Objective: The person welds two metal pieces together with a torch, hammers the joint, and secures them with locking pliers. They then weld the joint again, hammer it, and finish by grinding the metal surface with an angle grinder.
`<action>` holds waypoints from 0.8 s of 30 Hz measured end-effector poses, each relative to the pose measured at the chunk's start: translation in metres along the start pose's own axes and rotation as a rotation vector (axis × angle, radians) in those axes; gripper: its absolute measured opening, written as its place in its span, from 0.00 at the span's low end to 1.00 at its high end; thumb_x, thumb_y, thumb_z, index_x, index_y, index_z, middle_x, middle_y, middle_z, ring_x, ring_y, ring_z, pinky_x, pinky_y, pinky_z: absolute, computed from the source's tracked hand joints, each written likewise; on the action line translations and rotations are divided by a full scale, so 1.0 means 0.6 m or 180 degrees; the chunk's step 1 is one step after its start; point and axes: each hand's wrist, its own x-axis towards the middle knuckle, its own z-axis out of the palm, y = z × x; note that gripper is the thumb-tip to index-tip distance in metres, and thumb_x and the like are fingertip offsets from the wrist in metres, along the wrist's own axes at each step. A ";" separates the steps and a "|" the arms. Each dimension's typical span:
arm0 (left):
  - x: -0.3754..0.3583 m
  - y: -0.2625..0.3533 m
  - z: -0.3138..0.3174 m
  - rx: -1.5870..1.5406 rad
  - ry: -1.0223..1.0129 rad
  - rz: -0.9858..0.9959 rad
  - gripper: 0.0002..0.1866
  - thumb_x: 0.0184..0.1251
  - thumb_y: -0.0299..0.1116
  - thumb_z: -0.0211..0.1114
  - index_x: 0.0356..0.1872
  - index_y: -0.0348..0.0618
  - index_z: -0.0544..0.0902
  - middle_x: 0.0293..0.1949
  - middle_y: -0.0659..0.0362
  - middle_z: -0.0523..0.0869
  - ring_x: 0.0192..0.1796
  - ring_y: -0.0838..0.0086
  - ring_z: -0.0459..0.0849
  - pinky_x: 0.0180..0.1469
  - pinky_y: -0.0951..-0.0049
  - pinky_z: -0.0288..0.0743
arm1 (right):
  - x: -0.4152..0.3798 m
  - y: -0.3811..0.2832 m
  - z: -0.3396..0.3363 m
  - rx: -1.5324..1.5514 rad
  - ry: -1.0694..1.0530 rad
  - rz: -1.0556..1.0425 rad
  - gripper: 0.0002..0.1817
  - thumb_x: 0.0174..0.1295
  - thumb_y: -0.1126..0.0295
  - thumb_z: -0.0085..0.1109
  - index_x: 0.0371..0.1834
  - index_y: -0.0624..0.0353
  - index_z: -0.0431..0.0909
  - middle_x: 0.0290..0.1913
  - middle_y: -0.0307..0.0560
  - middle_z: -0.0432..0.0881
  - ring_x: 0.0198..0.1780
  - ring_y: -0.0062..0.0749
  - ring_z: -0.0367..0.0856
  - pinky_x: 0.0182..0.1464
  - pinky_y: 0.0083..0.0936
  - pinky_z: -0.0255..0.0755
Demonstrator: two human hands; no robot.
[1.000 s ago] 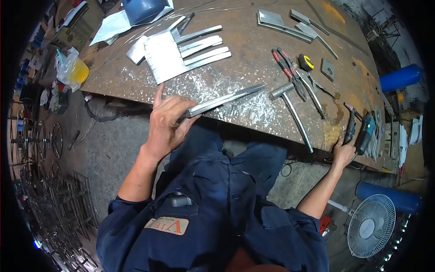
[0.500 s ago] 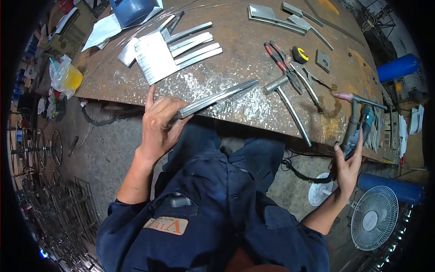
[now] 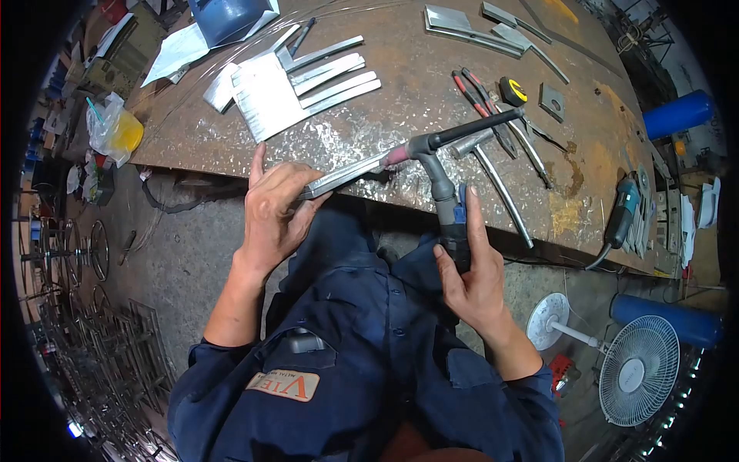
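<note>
My left hand [image 3: 275, 204] is closed round the near end of a metal bar [image 3: 346, 175] at the table's front edge. In my right hand [image 3: 476, 276] is a TIG welding torch [image 3: 440, 181], its grip upright between thumb and fingers. The torch's pink nozzle overlaps the far end of the bar in this view. Just behind the torch lies a hammer [image 3: 499, 185] with a metal handle. Pliers [image 3: 481, 100] with red grips and a yellow and black tape measure [image 3: 513, 92] rest farther back.
The rusty steel table [image 3: 408, 77] carries a flat plate with several metal strips [image 3: 265, 100] at left, more metal pieces [image 3: 473, 32] at the back and an angle grinder [image 3: 622, 209] at right. A drink bag [image 3: 123, 135] hangs at the left edge. A fan [image 3: 631, 376] stands at right.
My right hand has brought the torch leftward from the table's right side to the bar's end. My left hand and the bar have hardly moved.
</note>
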 end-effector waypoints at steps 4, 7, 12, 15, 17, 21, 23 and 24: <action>0.001 -0.001 0.001 0.0031 -0.0012 0.0003 0.11 0.59 0.26 0.81 0.43 0.40 0.90 0.38 0.57 0.91 0.44 0.63 0.91 0.83 0.40 0.57 | 0.002 0.000 0.006 -0.0167 0.0107 -0.0063 0.46 0.66 0.81 0.64 0.87 0.70 0.52 0.75 0.73 0.74 0.66 0.63 0.84 0.65 0.36 0.78; 0.001 -0.002 0.002 0.0035 0.0000 -0.0016 0.12 0.59 0.26 0.81 0.43 0.41 0.90 0.38 0.57 0.91 0.44 0.63 0.91 0.83 0.40 0.57 | 0.006 0.002 0.004 -0.0121 0.0081 -0.0001 0.46 0.66 0.81 0.64 0.87 0.69 0.52 0.76 0.72 0.74 0.68 0.63 0.83 0.66 0.36 0.78; 0.000 -0.001 0.002 0.0023 0.0002 -0.0018 0.12 0.58 0.25 0.81 0.43 0.41 0.90 0.38 0.57 0.91 0.45 0.64 0.91 0.83 0.40 0.57 | 0.006 0.004 0.003 -0.0105 -0.0043 -0.0004 0.46 0.66 0.81 0.64 0.87 0.68 0.52 0.77 0.73 0.72 0.69 0.64 0.82 0.67 0.38 0.78; 0.001 -0.002 0.002 0.0038 -0.0015 -0.0022 0.12 0.58 0.25 0.81 0.43 0.41 0.91 0.38 0.58 0.91 0.45 0.64 0.91 0.83 0.41 0.57 | 0.006 0.006 0.005 0.0002 -0.0100 0.0074 0.46 0.66 0.81 0.64 0.87 0.67 0.52 0.77 0.73 0.72 0.69 0.65 0.81 0.67 0.38 0.78; 0.000 -0.003 0.003 0.0040 -0.0008 -0.0036 0.12 0.58 0.25 0.81 0.43 0.41 0.91 0.38 0.57 0.91 0.45 0.64 0.91 0.83 0.40 0.57 | 0.007 0.008 0.005 0.0030 -0.0116 0.0022 0.47 0.66 0.81 0.64 0.88 0.67 0.52 0.77 0.73 0.72 0.69 0.65 0.82 0.66 0.39 0.79; 0.002 0.001 0.002 0.0069 0.0002 -0.0044 0.12 0.59 0.25 0.81 0.43 0.41 0.91 0.38 0.57 0.91 0.45 0.64 0.91 0.83 0.40 0.57 | 0.012 0.007 0.005 -0.0107 -0.0019 -0.0168 0.47 0.66 0.81 0.64 0.88 0.66 0.51 0.77 0.72 0.72 0.69 0.65 0.82 0.66 0.39 0.79; 0.002 0.001 0.001 0.0085 -0.0024 -0.0051 0.12 0.59 0.25 0.81 0.43 0.41 0.91 0.38 0.57 0.91 0.46 0.64 0.92 0.83 0.40 0.57 | 0.013 0.006 0.005 -0.0142 -0.0040 -0.0181 0.46 0.67 0.80 0.64 0.88 0.65 0.52 0.77 0.71 0.72 0.68 0.65 0.83 0.64 0.39 0.80; 0.002 0.001 0.001 0.0085 -0.0029 -0.0049 0.12 0.59 0.25 0.81 0.43 0.41 0.91 0.38 0.57 0.91 0.46 0.64 0.92 0.83 0.40 0.57 | 0.014 0.006 0.005 -0.0140 -0.0038 -0.0177 0.46 0.67 0.80 0.64 0.88 0.65 0.52 0.77 0.71 0.72 0.68 0.65 0.83 0.64 0.39 0.80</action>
